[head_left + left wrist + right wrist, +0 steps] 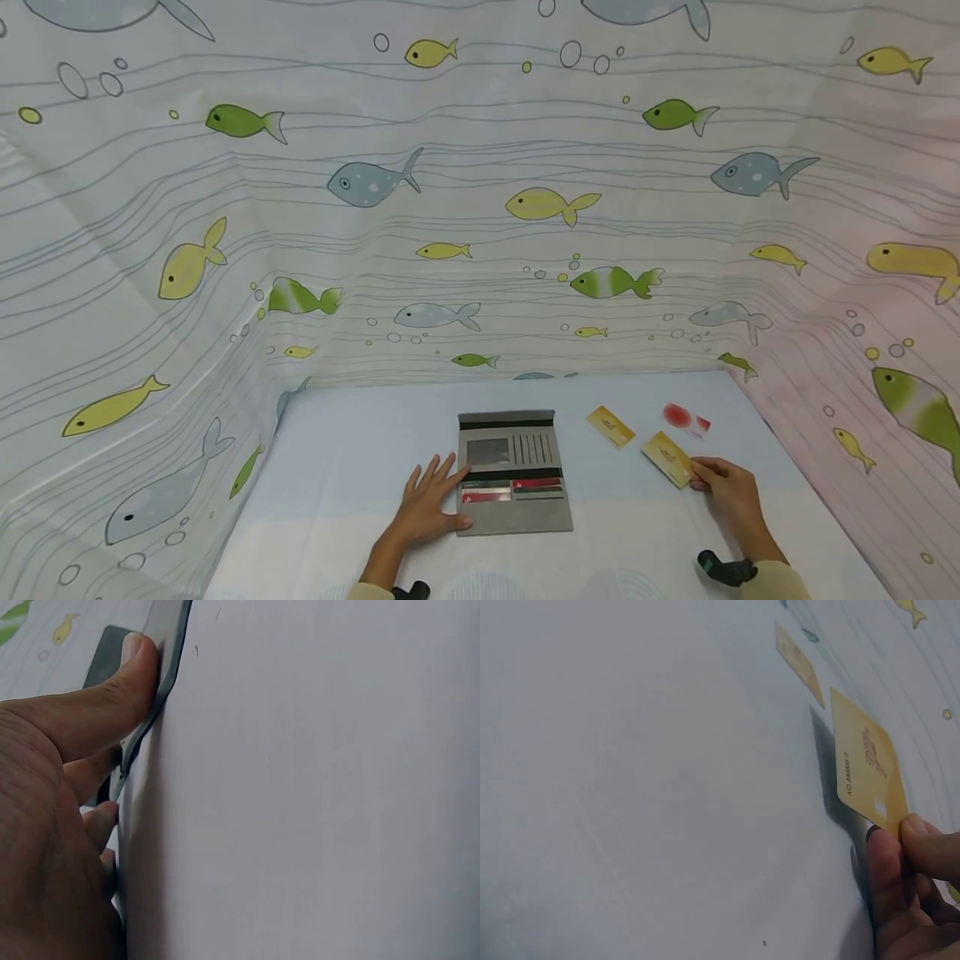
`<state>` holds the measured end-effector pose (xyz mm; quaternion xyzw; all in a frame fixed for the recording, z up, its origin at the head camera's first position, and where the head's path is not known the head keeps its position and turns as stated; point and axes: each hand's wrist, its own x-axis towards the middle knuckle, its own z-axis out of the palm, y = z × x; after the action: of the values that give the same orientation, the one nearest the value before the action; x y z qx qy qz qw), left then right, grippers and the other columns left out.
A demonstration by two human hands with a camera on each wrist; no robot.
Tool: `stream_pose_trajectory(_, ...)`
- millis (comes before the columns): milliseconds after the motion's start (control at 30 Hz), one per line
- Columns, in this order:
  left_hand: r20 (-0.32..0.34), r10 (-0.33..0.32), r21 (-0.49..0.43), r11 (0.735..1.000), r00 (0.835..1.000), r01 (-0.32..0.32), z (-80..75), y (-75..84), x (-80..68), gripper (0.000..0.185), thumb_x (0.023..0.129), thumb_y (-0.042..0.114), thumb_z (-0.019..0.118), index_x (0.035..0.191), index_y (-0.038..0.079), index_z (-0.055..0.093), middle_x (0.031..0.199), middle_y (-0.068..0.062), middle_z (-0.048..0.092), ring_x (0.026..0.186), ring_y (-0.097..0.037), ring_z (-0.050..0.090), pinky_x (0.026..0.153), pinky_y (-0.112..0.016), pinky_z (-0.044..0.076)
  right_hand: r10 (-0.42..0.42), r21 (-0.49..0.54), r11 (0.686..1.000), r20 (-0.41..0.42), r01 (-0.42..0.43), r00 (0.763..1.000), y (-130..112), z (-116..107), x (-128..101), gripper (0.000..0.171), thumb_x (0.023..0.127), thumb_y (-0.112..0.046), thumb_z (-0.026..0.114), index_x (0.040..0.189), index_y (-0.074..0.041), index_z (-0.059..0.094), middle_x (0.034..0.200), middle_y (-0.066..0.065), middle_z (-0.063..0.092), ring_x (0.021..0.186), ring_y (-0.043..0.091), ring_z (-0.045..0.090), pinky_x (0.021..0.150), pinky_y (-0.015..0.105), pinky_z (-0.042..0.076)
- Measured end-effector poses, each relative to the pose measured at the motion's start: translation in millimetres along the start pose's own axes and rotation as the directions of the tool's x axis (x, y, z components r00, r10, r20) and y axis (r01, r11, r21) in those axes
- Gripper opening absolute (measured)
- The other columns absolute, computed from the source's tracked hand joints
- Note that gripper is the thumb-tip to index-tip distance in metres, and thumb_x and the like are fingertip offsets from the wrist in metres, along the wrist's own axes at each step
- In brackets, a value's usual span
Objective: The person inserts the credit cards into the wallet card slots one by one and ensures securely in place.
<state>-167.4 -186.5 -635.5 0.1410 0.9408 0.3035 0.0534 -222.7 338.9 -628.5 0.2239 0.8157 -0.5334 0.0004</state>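
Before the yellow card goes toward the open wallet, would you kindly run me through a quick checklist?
1. Right hand pinches the yellow card at a corner: ok.
2. Card lifted off the table: ok, the right wrist view shows its shadow.
3. Wallet lies open, slots up: ok.
4. Left hand steadies the wallet's left edge, fingers flat: ok.
5. A free slot for the card: cannot tell.
6. Second yellow card and red-and-white card lie apart from the wallet: ok.
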Motion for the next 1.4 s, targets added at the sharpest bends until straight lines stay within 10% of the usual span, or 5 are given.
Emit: stream_pose_trajectory(1400,-0.011,0.002,-0.017,1.000,1.000,-0.002,-3.8,5.9,-2.7,0.089,0.075,0.053,0.080,0.150,0.021,0.046,0.164,-0.015,0.028,0.153,-0.045,0.016,0.119,-0.069,0.003,-0.216,0.107,0.976,0.310,0.192,0.926,-59.0,91.5,-60.1,0.020,0.092,-0.008,0.070,0.108,0.005,0.070,0.092,0.010,0.071,0.074,0.014,0.067,0.067,0.026,0.060)
